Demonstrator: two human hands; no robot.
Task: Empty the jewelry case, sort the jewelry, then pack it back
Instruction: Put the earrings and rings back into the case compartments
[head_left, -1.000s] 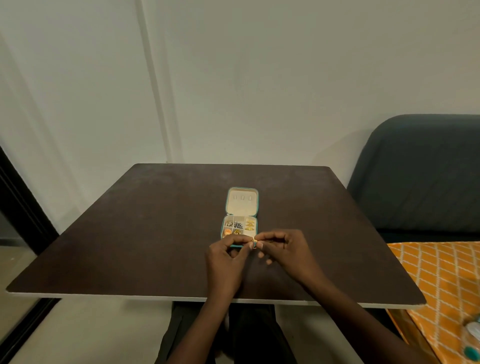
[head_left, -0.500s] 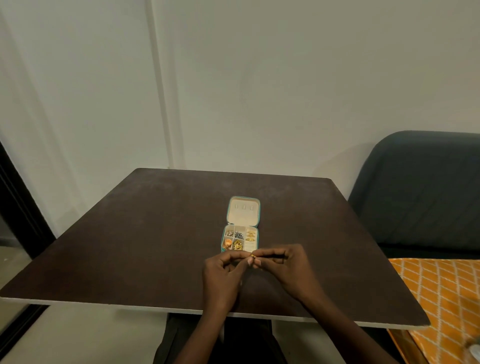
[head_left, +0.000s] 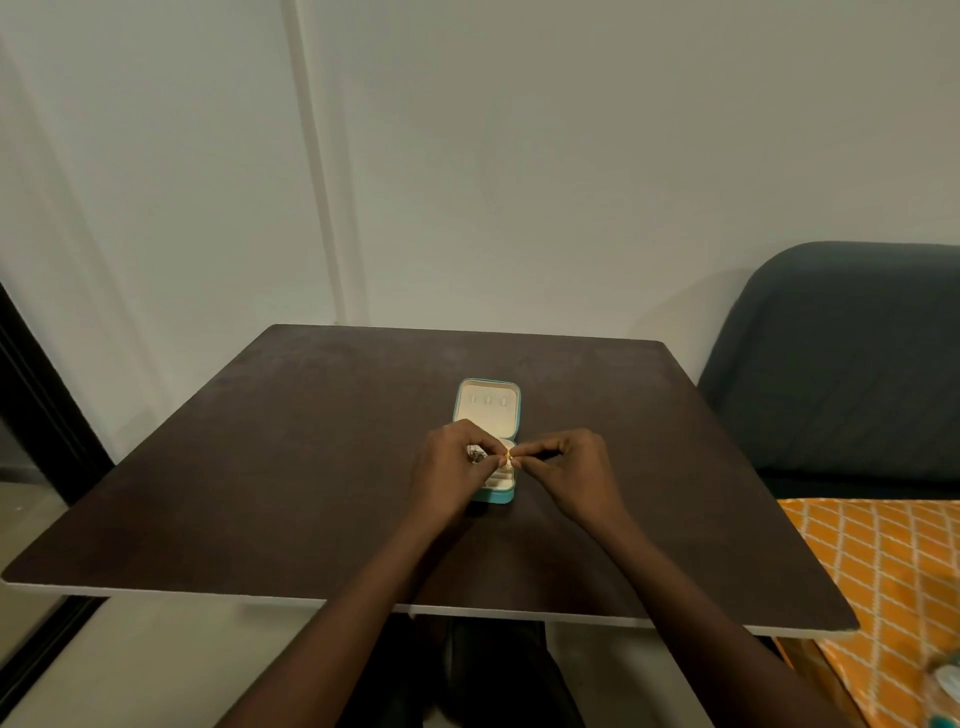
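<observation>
A small teal jewelry case (head_left: 487, 404) lies open in the middle of the dark table (head_left: 260, 467), its cream lid flat at the back. My left hand (head_left: 448, 470) and my right hand (head_left: 574, 470) meet just above the case's tray. Together their fingertips pinch a tiny gold piece of jewelry (head_left: 508, 457). My hands hide most of the tray; only its near-right cream compartments and a bit of dark jewelry at the left show.
A dark upholstered chair (head_left: 841, 374) stands to the right of the table. An orange patterned cloth (head_left: 893, 582) lies at the lower right. A pale wall rises behind the table, with a dark frame at the far left.
Both hands have moved forward with the gold piece, from in front of the case to over its tray, which they now mostly cover.
</observation>
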